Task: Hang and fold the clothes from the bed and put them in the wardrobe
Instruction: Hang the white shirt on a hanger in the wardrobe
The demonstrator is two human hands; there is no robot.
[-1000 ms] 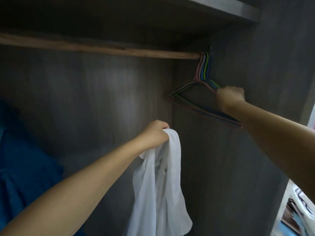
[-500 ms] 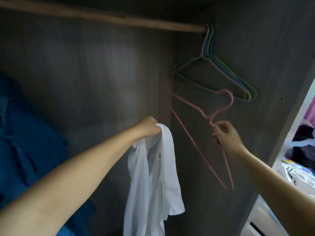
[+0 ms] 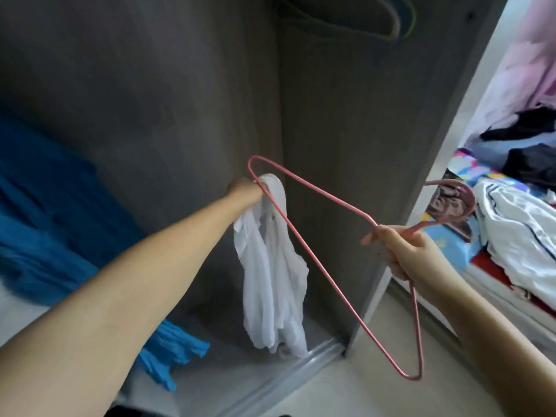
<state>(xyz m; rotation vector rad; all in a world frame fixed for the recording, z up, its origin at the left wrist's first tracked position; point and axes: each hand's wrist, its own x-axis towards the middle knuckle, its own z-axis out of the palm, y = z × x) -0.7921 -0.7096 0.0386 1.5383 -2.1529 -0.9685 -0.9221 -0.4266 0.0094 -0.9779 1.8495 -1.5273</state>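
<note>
Left of the left hand [image 3: 245, 191], a blue garment [image 3: 45, 236] hangs inside the wardrobe [image 3: 150, 85] and trails down to its floor. Above and to the right of that hand, at the top edge of the view, spare hangers [image 3: 400, 22] sit against the wardrobe's side wall. Beyond the right hand [image 3: 403, 254], past the wardrobe's front edge, lies the bed [image 3: 469, 248] with a heap of clothes [image 3: 526, 224]: white with dark stripes nearest, black further back.

The left hand is closed round the top of a white shirt [image 3: 270, 281], which hangs bunched and creased below the fist, its hem close to the wardrobe floor. The right hand grips a pink hanger [image 3: 316, 266] at the neck, fingers curled round the wire, the hook pointing right toward the bed. The hanger is tilted: one corner touches the shirt by the left fist, the other hangs low below the right wrist.

Between the two hands the wardrobe corner stands bare. The side wall's front edge runs just behind the right hand, and a clear track [image 3: 301, 365] borders the wardrobe floor under the shirt.
</note>
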